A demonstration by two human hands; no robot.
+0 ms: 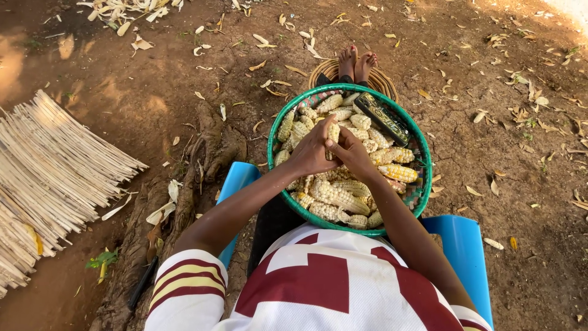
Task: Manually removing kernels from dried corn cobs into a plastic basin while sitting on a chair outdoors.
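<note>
A round green woven basket [422,165] rests on my lap, filled with several pale yellow corn cobs [337,196]. Over its middle both my hands grip one corn cob [333,133], held upright. My left hand [311,152] wraps its left side; my right hand [354,153] presses its right side, thumb near the top. A dark flat rectangular object [383,118] lies on the cobs at the basket's far right.
I sit on a blue plastic chair [465,251], my bare feet [356,63] on a small wicker ring [383,81]. A bundle of pale reed sticks [49,178] lies left. Tree roots [208,147] and dry leaves cover the red-brown dirt. Corn husks [131,9] lie far left.
</note>
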